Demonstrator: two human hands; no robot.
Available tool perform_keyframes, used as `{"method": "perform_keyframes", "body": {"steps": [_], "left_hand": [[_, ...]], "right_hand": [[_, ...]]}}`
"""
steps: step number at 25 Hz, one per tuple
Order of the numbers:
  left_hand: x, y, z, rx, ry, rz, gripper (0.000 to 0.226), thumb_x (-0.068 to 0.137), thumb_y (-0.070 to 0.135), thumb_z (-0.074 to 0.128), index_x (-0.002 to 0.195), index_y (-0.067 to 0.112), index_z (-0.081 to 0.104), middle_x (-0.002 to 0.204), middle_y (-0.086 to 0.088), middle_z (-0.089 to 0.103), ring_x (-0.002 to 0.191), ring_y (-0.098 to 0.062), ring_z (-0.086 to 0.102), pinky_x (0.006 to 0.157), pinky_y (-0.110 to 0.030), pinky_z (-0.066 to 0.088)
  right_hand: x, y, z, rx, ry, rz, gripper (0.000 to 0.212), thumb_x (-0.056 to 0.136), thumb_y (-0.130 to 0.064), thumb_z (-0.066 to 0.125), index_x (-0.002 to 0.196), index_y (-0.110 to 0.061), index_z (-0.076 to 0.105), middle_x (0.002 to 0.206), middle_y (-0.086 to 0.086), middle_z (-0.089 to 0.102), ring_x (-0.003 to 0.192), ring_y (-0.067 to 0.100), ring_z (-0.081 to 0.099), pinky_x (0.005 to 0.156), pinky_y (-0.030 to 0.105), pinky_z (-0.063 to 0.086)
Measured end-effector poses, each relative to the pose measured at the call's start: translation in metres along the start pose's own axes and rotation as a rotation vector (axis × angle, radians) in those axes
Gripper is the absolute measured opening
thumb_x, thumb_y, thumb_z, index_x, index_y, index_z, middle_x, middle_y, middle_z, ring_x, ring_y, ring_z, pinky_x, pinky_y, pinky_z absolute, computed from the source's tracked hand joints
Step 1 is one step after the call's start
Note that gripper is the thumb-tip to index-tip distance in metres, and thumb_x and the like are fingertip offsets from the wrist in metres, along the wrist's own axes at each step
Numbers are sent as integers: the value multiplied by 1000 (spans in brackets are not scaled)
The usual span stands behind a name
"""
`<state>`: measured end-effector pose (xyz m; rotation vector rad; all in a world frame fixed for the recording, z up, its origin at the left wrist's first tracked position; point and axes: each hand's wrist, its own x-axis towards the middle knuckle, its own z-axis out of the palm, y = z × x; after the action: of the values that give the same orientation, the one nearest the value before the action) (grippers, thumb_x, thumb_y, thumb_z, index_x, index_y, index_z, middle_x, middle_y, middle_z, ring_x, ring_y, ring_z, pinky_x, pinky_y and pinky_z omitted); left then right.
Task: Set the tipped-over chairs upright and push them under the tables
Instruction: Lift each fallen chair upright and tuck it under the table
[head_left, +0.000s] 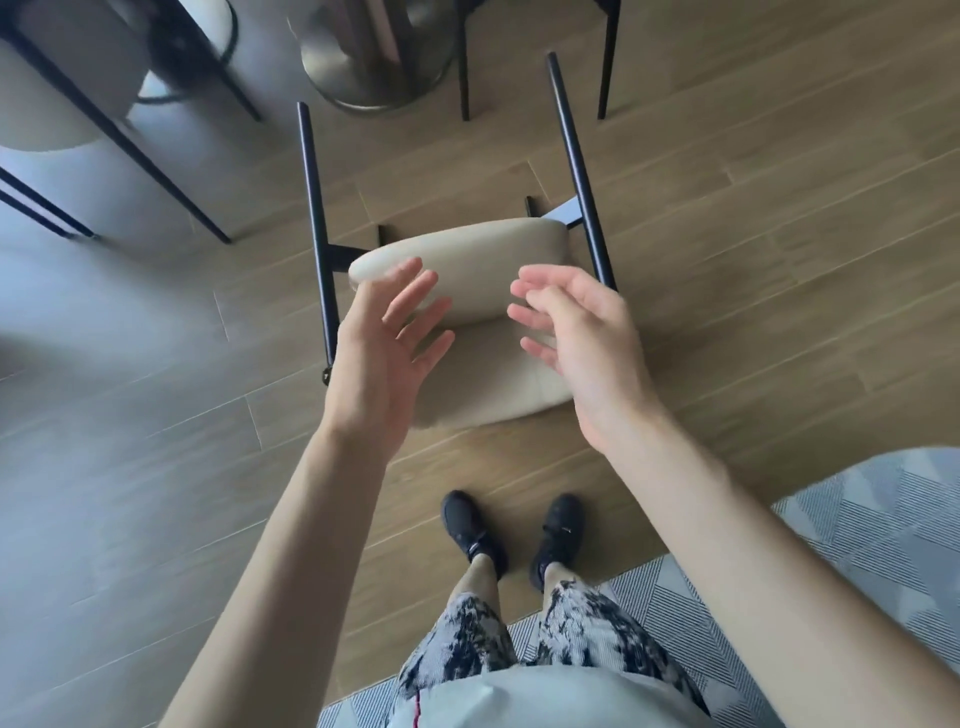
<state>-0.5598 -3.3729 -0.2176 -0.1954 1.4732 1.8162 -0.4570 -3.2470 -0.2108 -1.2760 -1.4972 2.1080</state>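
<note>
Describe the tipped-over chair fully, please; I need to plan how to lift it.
The chair lies on its back on the wood floor, its beige padded seat on edge and backrest flat below it. Two thin black legs point away toward the table base; two more barely show. Both hands hover open above it, not gripping.

Wood-look plank flooring (753, 218) runs across the room, washed pale by bluish daylight on its left side. A round brushed-metal table pedestal (374, 73) stands at the top. Left of the pedestal, thin black metal legs (156, 156) carry pale cushioned seating. Well below and right of the pedestal lies a grey rug (883, 545) with a striped geometric pattern.
</note>
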Motion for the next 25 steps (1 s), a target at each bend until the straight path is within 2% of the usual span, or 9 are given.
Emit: {"method": "perform_keyframes", "body": {"steps": [4,9,14,17,25], "left_hand": [[40,-27,-21,-121,-121,-10,57,90,43,49,140,15,56,139,-4,62,127,-22,60,109,-42,44],[98,-95,-59,-304,-57,-133,55,96,44,45,140,13,55,141,-8,60,130,-26,58,113,-45,40],[158,-192,-102,-394,13,-220,58,93,54,47,136,18,59,138,-4,63,127,-21,61,111,-42,41],[193,-266,-129,-543,65,-266,64,87,62,51,132,18,61,137,-5,64,126,-22,61,113,-43,38],[285,-490,-201,-742,394,-418,77,80,70,61,130,11,64,128,-8,69,119,-25,66,109,-44,42]], "right_hand": [[38,42,13,313,-42,205,21,97,-17,55,112,-17,70,108,0,77,102,15,73,88,35,57],[93,112,19,509,-34,351,25,96,-25,59,118,-16,66,110,1,76,107,18,72,84,32,57],[148,204,13,505,32,482,27,94,-27,60,119,-17,64,109,0,76,107,18,71,85,33,56],[183,276,0,486,67,576,33,94,-31,62,123,-16,63,112,2,75,108,18,71,87,34,56],[274,503,-45,374,201,773,42,89,-44,68,120,-17,63,115,3,73,108,18,70,91,38,54]]}}
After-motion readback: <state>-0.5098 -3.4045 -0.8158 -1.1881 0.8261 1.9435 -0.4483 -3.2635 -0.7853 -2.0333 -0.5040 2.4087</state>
